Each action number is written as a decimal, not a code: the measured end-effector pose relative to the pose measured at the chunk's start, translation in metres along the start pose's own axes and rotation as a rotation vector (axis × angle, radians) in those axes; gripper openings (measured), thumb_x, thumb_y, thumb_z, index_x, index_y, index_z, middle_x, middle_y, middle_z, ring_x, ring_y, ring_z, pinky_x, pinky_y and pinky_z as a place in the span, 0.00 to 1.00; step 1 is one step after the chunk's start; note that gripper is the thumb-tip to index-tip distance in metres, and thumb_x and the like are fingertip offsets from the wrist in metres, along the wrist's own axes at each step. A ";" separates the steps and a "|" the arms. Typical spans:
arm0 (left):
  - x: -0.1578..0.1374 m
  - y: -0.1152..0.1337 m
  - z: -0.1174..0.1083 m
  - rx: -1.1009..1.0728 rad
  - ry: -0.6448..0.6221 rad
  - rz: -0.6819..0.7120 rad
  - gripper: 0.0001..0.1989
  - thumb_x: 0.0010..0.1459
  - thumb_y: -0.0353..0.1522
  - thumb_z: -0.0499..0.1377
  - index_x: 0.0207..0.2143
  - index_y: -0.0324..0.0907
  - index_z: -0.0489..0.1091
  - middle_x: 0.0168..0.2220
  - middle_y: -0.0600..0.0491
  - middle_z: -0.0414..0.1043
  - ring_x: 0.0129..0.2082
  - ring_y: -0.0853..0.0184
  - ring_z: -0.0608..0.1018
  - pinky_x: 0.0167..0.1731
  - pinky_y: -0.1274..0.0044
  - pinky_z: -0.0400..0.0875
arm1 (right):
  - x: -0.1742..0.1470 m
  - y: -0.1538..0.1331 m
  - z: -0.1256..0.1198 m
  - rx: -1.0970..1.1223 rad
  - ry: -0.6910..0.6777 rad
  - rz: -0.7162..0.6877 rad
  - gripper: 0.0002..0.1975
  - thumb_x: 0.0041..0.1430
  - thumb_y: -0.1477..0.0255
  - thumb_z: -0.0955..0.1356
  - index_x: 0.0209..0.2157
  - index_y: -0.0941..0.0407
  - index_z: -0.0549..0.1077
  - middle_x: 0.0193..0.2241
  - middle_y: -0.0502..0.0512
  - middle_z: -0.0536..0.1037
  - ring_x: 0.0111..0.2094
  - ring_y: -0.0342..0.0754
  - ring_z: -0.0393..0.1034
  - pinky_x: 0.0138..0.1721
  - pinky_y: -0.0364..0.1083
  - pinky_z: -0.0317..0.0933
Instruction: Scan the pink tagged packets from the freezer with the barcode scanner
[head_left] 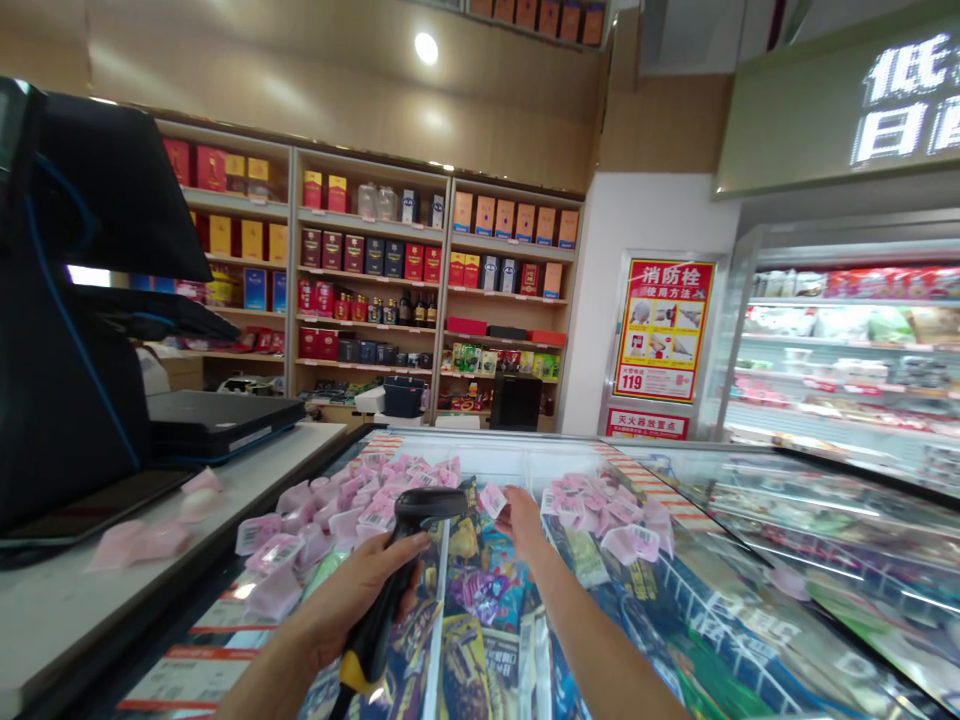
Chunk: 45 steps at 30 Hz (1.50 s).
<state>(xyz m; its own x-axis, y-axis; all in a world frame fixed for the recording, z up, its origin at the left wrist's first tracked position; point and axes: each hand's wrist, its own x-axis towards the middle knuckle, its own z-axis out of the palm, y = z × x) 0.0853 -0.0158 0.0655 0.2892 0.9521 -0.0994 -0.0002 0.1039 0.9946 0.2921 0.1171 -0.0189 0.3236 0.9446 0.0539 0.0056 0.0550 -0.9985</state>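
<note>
Gripping a black scanner (409,515), the left hand (360,575) hangs above the freezer (517,460); the right hand (523,520) pinches a pink pack (492,499) over the freezer's middle. Handling seems partway: larger heap (352,500) at the freezer's left, smaller heap (600,505) at its right, finished side unclear.

Slanted black scanner (388,595) in left hand (352,595), pink container (493,500) in right hand (522,516)
</note>
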 end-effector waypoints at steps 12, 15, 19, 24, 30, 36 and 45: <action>0.008 -0.010 0.012 0.044 -0.131 0.010 0.17 0.46 0.45 0.52 0.19 0.39 0.60 0.11 0.59 0.61 0.12 0.77 0.63 0.14 0.84 0.57 | -0.012 -0.003 -0.025 0.371 0.022 0.243 0.10 0.49 0.66 0.59 0.23 0.58 0.64 0.15 0.50 0.69 0.18 0.40 0.64 0.25 0.41 0.62; 0.009 -0.011 0.012 0.047 -0.154 0.014 0.17 0.46 0.44 0.52 0.19 0.39 0.60 0.12 0.59 0.62 0.12 0.77 0.63 0.15 0.83 0.57 | -0.011 -0.001 -0.028 0.309 0.054 0.210 0.09 0.49 0.68 0.59 0.23 0.58 0.64 0.15 0.51 0.69 0.19 0.41 0.65 0.26 0.42 0.62; 0.010 -0.012 0.013 0.033 -0.157 0.027 0.17 0.46 0.44 0.52 0.19 0.39 0.60 0.12 0.59 0.61 0.12 0.77 0.63 0.14 0.83 0.58 | -0.009 0.000 -0.035 0.134 0.161 0.092 0.09 0.47 0.69 0.59 0.29 0.58 0.66 0.20 0.53 0.71 0.24 0.45 0.67 0.27 0.44 0.61; 0.009 -0.009 0.008 0.011 -0.087 -0.013 0.17 0.44 0.44 0.54 0.19 0.39 0.59 0.13 0.60 0.62 0.13 0.77 0.63 0.15 0.83 0.59 | -0.012 -0.004 -0.034 -0.223 0.321 -0.186 0.18 0.43 0.72 0.62 0.40 0.58 0.66 0.38 0.60 0.69 0.44 0.53 0.59 0.44 0.48 0.51; 0.009 -0.009 0.001 0.007 -0.029 -0.001 0.17 0.43 0.45 0.54 0.19 0.39 0.59 0.15 0.59 0.63 0.12 0.77 0.63 0.13 0.83 0.59 | -0.008 -0.005 -0.016 -1.217 0.182 -0.571 0.18 0.48 0.70 0.61 0.44 0.53 0.65 0.49 0.58 0.62 0.51 0.55 0.48 0.48 0.55 0.41; 0.003 -0.004 -0.001 0.008 0.009 -0.044 0.17 0.43 0.44 0.55 0.18 0.40 0.59 0.12 0.60 0.60 0.11 0.77 0.62 0.12 0.84 0.57 | 0.004 0.000 -0.035 -1.559 0.066 -0.508 0.15 0.52 0.78 0.57 0.32 0.57 0.73 0.41 0.60 0.69 0.50 0.55 0.50 0.48 0.58 0.37; -0.002 -0.013 -0.028 -0.010 0.026 -0.022 0.16 0.43 0.44 0.55 0.20 0.39 0.61 0.15 0.59 0.61 0.13 0.77 0.63 0.14 0.83 0.60 | 0.001 0.005 -0.091 -1.637 0.170 -0.522 0.15 0.52 0.78 0.56 0.33 0.55 0.73 0.44 0.57 0.67 0.53 0.56 0.46 0.49 0.60 0.30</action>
<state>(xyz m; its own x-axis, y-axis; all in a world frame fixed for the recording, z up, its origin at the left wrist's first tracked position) 0.0582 -0.0112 0.0524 0.2645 0.9566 -0.1225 -0.0039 0.1280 0.9918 0.3784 0.0892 -0.0248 0.0622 0.8877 0.4561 0.9797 -0.1415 0.1417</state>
